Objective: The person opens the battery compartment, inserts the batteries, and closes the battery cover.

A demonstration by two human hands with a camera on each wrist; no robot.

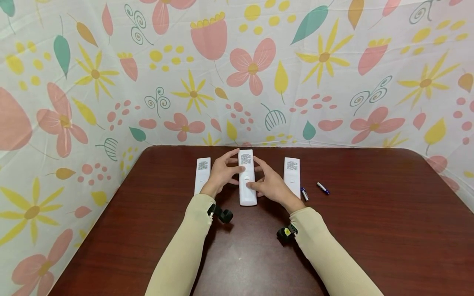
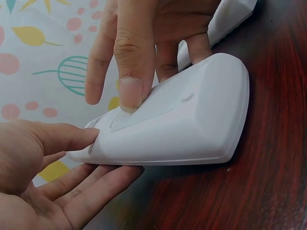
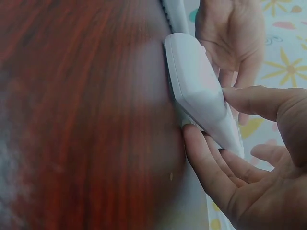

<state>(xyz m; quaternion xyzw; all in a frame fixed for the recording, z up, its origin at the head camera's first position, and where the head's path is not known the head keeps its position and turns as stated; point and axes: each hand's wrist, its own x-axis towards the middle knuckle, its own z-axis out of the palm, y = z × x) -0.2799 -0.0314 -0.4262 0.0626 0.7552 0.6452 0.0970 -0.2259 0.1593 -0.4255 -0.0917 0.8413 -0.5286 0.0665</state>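
Note:
A white remote control (image 1: 247, 198) lies between both hands with its back up, a printed label at the far end and the battery cover (image 2: 158, 103) in place. My left hand (image 1: 222, 172) grips its left side toward the far end, thumb on the back and fingers along and under the edge. From the right, my right hand (image 1: 273, 186) holds it: the thumb presses on the battery cover, while the fingers (image 3: 206, 153) curl under the opposite edge. The near end sits close over the table in the right wrist view.
Another white remote control (image 1: 202, 174) lies back up to the left, partly behind the left hand. A third remote control (image 1: 292, 176) lies to the right. Beside it are two small batteries (image 1: 304, 194). The brown table (image 1: 370, 230) meets a flowered cloth (image 1: 229, 94) at its far edge.

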